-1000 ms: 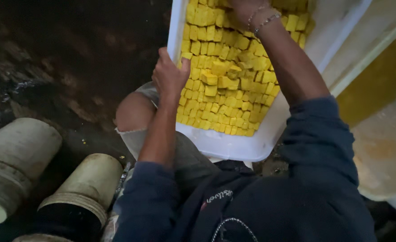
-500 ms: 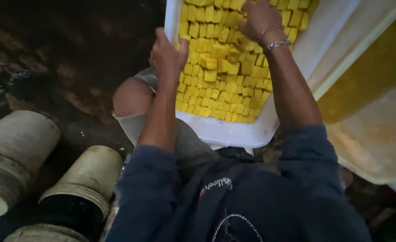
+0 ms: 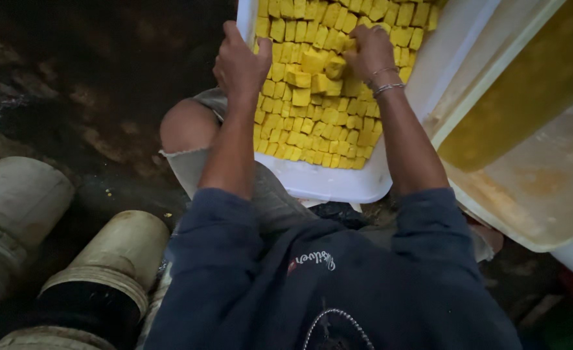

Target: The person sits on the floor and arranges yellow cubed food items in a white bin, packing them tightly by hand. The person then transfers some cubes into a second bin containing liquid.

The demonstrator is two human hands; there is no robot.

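Observation:
A white tray (image 3: 338,185) rests across my lap, packed with rows of small yellow cubes (image 3: 312,129). My left hand (image 3: 240,63) grips the tray's left rim, thumb inside against the cubes. My right hand (image 3: 367,53), with thin bracelets at the wrist, lies on the cubes near the tray's middle, fingers curled among several loose, tumbled cubes. Whether it holds any of them is hidden by the fingers.
A large cream tub (image 3: 539,188) with a yellow slab inside sits at the right, touching the tray. Two pale buckets (image 3: 14,214) (image 3: 114,259) lie on their sides at lower left. The dark wet floor (image 3: 85,84) fills the upper left.
My right hand has drawn back from the tray's far end to its middle. My left hand has slid along the left rim, and the view has shifted so the tray sits lower.

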